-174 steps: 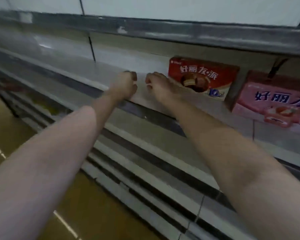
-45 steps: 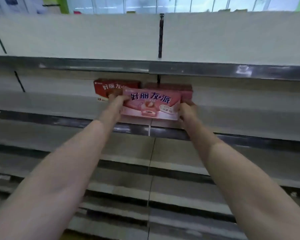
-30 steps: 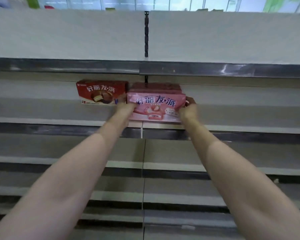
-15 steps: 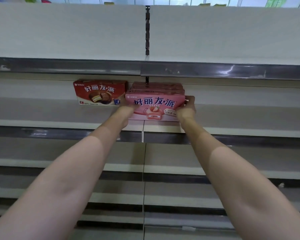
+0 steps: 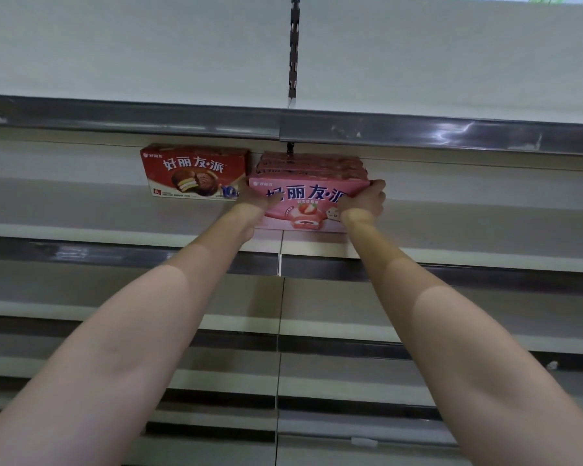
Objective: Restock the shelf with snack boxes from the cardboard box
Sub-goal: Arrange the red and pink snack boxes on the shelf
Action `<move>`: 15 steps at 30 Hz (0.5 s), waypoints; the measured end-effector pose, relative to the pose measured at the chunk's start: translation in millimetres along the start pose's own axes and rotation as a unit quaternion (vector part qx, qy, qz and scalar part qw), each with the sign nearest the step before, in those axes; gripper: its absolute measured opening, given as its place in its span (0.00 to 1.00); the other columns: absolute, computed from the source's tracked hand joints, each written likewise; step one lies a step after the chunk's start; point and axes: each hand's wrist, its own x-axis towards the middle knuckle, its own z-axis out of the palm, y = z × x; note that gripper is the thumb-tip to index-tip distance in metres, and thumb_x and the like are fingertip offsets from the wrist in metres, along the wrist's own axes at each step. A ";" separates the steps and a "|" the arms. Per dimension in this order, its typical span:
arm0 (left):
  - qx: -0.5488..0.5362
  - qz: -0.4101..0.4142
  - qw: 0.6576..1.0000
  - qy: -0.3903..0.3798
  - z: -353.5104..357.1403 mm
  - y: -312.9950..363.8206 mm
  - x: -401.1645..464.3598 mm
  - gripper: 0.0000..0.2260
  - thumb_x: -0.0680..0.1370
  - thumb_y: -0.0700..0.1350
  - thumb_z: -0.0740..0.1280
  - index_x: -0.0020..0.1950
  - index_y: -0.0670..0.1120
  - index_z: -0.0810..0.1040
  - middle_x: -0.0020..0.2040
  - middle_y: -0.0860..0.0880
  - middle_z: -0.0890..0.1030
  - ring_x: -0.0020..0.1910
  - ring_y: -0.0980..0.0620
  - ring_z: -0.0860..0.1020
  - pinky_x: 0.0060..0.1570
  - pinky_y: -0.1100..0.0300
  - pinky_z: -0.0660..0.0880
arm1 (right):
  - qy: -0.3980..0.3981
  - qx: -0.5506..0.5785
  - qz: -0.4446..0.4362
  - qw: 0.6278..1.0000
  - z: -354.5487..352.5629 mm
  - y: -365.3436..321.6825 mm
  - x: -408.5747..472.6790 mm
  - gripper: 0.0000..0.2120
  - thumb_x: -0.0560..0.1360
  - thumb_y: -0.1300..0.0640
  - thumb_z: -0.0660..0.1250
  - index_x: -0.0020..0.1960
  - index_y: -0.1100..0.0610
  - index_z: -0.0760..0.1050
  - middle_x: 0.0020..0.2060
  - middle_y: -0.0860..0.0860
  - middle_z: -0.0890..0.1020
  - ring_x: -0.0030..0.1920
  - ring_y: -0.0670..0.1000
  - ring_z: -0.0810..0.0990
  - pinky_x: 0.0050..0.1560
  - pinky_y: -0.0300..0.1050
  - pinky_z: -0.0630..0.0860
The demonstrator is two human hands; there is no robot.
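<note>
The pink snack box (image 5: 308,205) stands on the shelf (image 5: 451,240), long axis running left to right, printed face turned outward. Its blue lettering reads 好丽友·派 above a strawberry cake picture. The left hand (image 5: 254,198) holds its left end and the right hand (image 5: 364,203) curls round its right end, each grip covering part of the print. Just beside it on the left stands a red box (image 5: 192,171) with the same name. Further pink boxes (image 5: 310,164) behind show only their tops.

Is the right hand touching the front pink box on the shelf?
Touching. The head view shows the right hand curled round the right end of the pink box, thumb on its top edge, with no gap between them.
</note>
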 end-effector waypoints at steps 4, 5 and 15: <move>0.023 -0.005 1.000 0.015 2.6 4.2 -3.5 0.35 0.77 0.49 0.72 0.77 0.47 0.54 0.74 0.45 0.67 0.70 0.43 0.69 0.50 0.51 0.76 | -0.016 0.024 0.009 1.000 -1.2 -0.5 1.1 0.20 0.75 0.63 0.64 0.63 0.60 0.60 0.51 0.56 0.78 0.53 0.61 0.80 0.50 0.51 0.77; 0.029 -0.003 0.999 0.020 4.4 4.9 -4.0 0.36 0.77 0.49 0.71 0.77 0.47 0.53 0.75 0.45 0.66 0.71 0.43 0.68 0.53 0.50 0.77 | -0.014 0.023 0.010 1.000 -1.6 -0.6 1.1 0.19 0.75 0.63 0.63 0.63 0.60 0.60 0.50 0.56 0.78 0.52 0.61 0.80 0.50 0.52 0.77; 0.026 0.002 1.000 -0.001 -1.0 1.4 1.5 0.40 0.74 0.54 0.74 0.78 0.48 0.55 0.75 0.47 0.68 0.72 0.43 0.68 0.60 0.42 0.76 | 0.033 0.005 0.018 0.999 0.8 0.3 0.8 0.16 0.76 0.62 0.62 0.63 0.59 0.64 0.53 0.60 0.81 0.52 0.62 0.80 0.47 0.51 0.75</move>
